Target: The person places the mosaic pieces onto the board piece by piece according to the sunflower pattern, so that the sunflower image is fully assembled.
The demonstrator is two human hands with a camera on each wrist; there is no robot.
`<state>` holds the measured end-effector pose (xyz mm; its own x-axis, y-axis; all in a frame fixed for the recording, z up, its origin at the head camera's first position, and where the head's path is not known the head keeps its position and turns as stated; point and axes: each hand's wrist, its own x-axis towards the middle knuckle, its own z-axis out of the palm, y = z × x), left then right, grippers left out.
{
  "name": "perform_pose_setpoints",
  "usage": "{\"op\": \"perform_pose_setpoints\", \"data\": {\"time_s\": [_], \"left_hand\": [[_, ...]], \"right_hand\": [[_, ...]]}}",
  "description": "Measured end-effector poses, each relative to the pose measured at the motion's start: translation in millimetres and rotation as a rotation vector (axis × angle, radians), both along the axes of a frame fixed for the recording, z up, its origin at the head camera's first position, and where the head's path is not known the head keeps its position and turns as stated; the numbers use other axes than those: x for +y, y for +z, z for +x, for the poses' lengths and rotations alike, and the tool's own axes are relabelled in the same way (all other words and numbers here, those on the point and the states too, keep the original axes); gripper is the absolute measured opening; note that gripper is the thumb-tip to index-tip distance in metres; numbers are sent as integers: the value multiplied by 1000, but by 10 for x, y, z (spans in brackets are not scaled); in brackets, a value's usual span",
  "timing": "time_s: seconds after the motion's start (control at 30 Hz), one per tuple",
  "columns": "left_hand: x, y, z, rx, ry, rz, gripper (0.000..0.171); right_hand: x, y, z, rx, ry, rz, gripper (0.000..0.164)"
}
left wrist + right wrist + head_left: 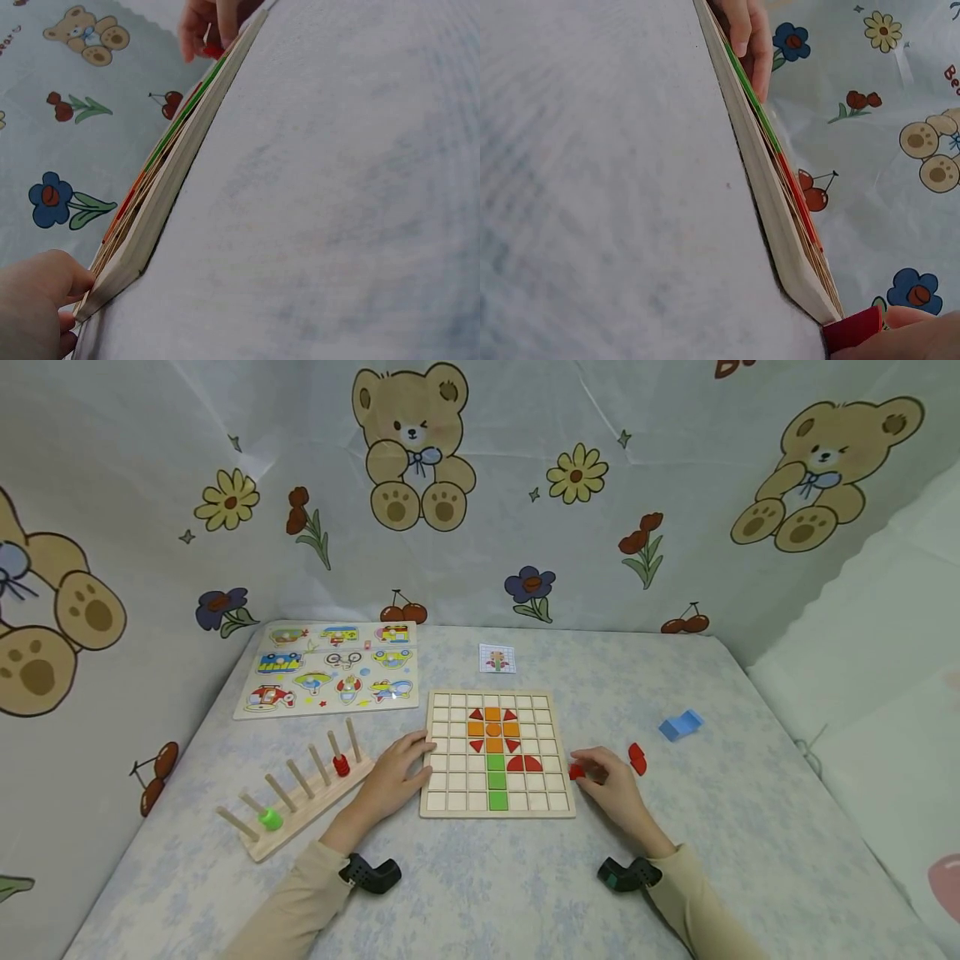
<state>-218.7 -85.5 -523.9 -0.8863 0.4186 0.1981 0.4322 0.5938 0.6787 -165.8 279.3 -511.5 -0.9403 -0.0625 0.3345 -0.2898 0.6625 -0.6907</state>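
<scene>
A square wooden grid board (457, 782) lies mid-table, bearing green and orange squares, an orange disc, red triangles and two red quarter-round pieces (524, 764). Against its left edge rests my left hand (393, 772), fingertips and thumb touching the rim. In the left wrist view its thumb (56, 274) meets the board's corner. Just off the board's right edge, my right hand (617, 789) pinches a red piece (576, 772) between thumb and fingers. The right wrist view shows this red piece (853, 330) beside the board's corner; the fingers partly cover its shape.
More red pieces (637, 758) lie right of my right hand, with a blue block (681, 725) beyond. A pattern card (497, 658) lies behind the board. At left are a vehicle puzzle (327, 670) and a peg stand (306, 806) with green and red rings.
</scene>
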Motion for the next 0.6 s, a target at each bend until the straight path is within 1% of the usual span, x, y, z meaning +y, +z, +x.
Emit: {"op": "perform_pose_setpoints", "data": {"time_s": [0.13,0.27,0.37,0.47,0.6], "left_hand": [[-4,-14,-4,0,2,-4,39],[-4,-19,-3,-3,1,1,39],[-2,-18,-1,-6,-1,4,40],[-1,-15,-1,-8,1,2,40],[-4,-11,-3,-8,4,-8,41]], "right_hand": [[5,1,6,13,-40,-18,37],[31,-4,10,-51,0,-46,41],[56,-13,12,-103,37,-43,47],[68,-13,13,-130,39,-16,47],[69,-2,14,-142,31,3,43]]}}
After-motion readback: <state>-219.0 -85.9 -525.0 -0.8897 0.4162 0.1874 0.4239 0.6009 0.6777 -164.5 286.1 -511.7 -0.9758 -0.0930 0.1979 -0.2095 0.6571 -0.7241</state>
